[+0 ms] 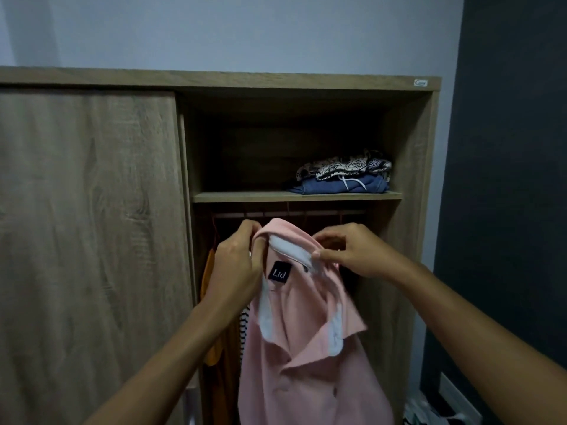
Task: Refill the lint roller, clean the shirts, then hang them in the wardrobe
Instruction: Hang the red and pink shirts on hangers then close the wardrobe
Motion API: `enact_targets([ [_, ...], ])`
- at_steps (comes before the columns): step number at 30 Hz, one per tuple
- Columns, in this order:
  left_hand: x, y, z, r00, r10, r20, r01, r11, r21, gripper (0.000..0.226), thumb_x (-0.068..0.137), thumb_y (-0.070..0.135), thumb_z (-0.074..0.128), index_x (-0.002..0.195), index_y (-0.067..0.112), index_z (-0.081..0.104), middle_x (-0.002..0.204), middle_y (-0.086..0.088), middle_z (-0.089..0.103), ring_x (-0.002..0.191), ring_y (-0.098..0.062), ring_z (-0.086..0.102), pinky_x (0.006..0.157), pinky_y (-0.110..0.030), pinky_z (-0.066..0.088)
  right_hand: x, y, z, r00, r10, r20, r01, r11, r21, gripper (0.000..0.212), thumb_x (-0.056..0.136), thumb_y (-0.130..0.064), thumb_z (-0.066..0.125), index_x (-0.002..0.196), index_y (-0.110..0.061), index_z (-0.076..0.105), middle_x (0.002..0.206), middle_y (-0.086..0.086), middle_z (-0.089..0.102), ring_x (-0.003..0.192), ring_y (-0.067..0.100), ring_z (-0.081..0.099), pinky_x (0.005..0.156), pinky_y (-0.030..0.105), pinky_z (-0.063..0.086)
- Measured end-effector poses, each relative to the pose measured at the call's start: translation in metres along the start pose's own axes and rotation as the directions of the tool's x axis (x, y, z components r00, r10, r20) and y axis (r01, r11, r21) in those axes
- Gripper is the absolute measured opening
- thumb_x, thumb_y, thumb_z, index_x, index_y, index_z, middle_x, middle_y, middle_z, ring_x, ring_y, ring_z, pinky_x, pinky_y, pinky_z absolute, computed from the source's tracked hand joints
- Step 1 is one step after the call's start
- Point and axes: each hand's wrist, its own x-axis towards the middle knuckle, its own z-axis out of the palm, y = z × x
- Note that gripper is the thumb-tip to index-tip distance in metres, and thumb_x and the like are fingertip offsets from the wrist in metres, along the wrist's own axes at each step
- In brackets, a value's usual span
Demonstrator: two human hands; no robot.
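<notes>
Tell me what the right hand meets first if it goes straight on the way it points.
The collar of the pink shirt, which the right hand pinches. Beyond it, probably the dark hanging space of the wardrobe just under the rail, though depth is unclear.

The shirt [300, 363] hung before the open wardrobe [276, 79], below the shelf [245, 196]; folded clothes [340, 184] lay on the shelf's right end.

Bare left hand [237, 265], right hand [352, 254], bare forearms [171, 351]
</notes>
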Motion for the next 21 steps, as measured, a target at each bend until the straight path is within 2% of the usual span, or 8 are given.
enact_targets([
  [2, 0.004, 0.007, 0.001, 1.0, 0.013, -0.008, -0.013, 1.0, -0.01, 0.008, 0.104, 0.02, 0.048, 0.101, 0.022, 0.055, 0.08, 0.008, 0.062, 0.071, -0.005, 0.061, 0.062, -0.031, 0.051, -0.007, -0.001, 0.01, 1.0, -0.017, 0.001, 0.017, 0.992, 0.123, 0.026, 0.09, -0.03, 0.073, 0.115, -0.023, 0.074, 0.105, -0.013, 0.075, 0.095, -0.002, 0.069, 0.082, 0.024, 0.057],
  [6, 0.012, 0.014, 0.002, 0.998, 0.058, -0.031, -0.056, 0.997, 0.046, 0.009, 0.105, 0.024, 0.044, 0.109, 0.022, 0.052, 0.085, 0.002, 0.063, 0.074, -0.017, 0.064, 0.066, -0.047, 0.054, -0.017, -0.007, 0.03, 0.998, 0.028, -0.05, -0.007, 0.922, 0.387, 0.016, 0.095, -0.025, 0.066, 0.103, -0.015, 0.075, 0.089, -0.006, 0.074, 0.072, -0.001, 0.064, 0.064, 0.025, 0.052],
  [8, 0.015, 0.013, 0.0, 0.997, 0.07, -0.032, -0.067, 0.994, 0.086, 0.008, 0.105, 0.026, 0.043, 0.109, 0.024, 0.05, 0.086, 0.003, 0.063, 0.075, -0.018, 0.064, 0.066, -0.047, 0.055, -0.021, -0.011, 0.036, 0.992, 0.126, 0.006, -0.108, 0.827, 0.551, 0.027, 0.095, -0.031, 0.062, 0.098, -0.007, 0.074, 0.082, 0.0, 0.073, 0.072, 0.008, 0.064, 0.067, 0.028, 0.051],
  [10, 0.017, 0.009, -0.004, 0.996, 0.083, -0.038, -0.077, 0.989, 0.123, 0.009, 0.105, 0.025, 0.043, 0.109, 0.023, 0.05, 0.088, 0.003, 0.062, 0.076, -0.017, 0.063, 0.067, -0.045, 0.055, -0.025, -0.017, 0.039, 0.969, 0.191, 0.155, -0.243, 0.648, 0.722, 0.038, 0.097, -0.035, 0.055, 0.096, -0.002, 0.073, 0.084, 0.007, 0.075, 0.074, 0.016, 0.069, 0.068, 0.028, 0.055],
  [11, 0.018, 0.007, -0.006, 0.995, 0.092, -0.046, -0.084, 0.986, 0.143, 0.01, 0.105, 0.024, 0.044, 0.109, 0.021, 0.052, 0.091, 0.002, 0.061, 0.078, -0.017, 0.062, 0.068, -0.042, 0.054, -0.027, -0.018, 0.041, 0.953, 0.199, 0.228, -0.302, 0.565, 0.768, 0.04, 0.099, -0.035, 0.052, 0.094, -0.003, 0.074, 0.085, 0.01, 0.075, 0.074, 0.018, 0.071, 0.068, 0.027, 0.057],
  [13, 0.019, 0.005, -0.01, 0.991, 0.114, -0.066, -0.098, 0.973, 0.21, 0.014, 0.104, 0.021, 0.045, 0.111, 0.015, 0.055, 0.101, -0.003, 0.058, 0.084, -0.017, 0.057, 0.069, -0.029, 0.047, -0.028, -0.017, 0.044, 0.92, 0.211, 0.329, -0.391, 0.5, 0.773, 0.039, 0.101, -0.032, 0.051, 0.088, -0.006, 0.076, 0.082, 0.01, 0.076, 0.071, 0.018, 0.071, 0.066, 0.027, 0.059],
  [17, 0.015, 0.005, -0.013, 0.989, 0.142, -0.044, -0.128, 0.962, 0.241, 0.023, 0.102, 0.023, 0.042, 0.114, 0.01, 0.057, 0.105, -0.005, 0.056, 0.08, -0.01, 0.051, 0.066, -0.012, 0.036, -0.024, -0.014, 0.053, 0.9, 0.224, 0.373, -0.428, 0.605, 0.672, 0.037, 0.094, -0.033, 0.062, 0.087, 0.002, 0.074, 0.073, 0.01, 0.07, 0.064, 0.017, 0.064, 0.062, 0.026, 0.054],
  [21, 0.015, 0.002, -0.016, 0.987, 0.162, 0.013, -0.16, 0.955, 0.248, 0.022, 0.104, 0.027, 0.041, 0.114, 0.013, 0.055, 0.09, 0.001, 0.061, 0.073, -0.013, 0.059, 0.063, -0.027, 0.047, -0.016, -0.016, 0.067, 0.978, 0.198, 0.062, -0.199, 0.809, 0.553, 0.019, 0.093, -0.01, 0.066, 0.09, 0.009, 0.069, 0.078, 0.015, 0.067, 0.071, 0.018, 0.06, 0.068, 0.03, 0.052],
])
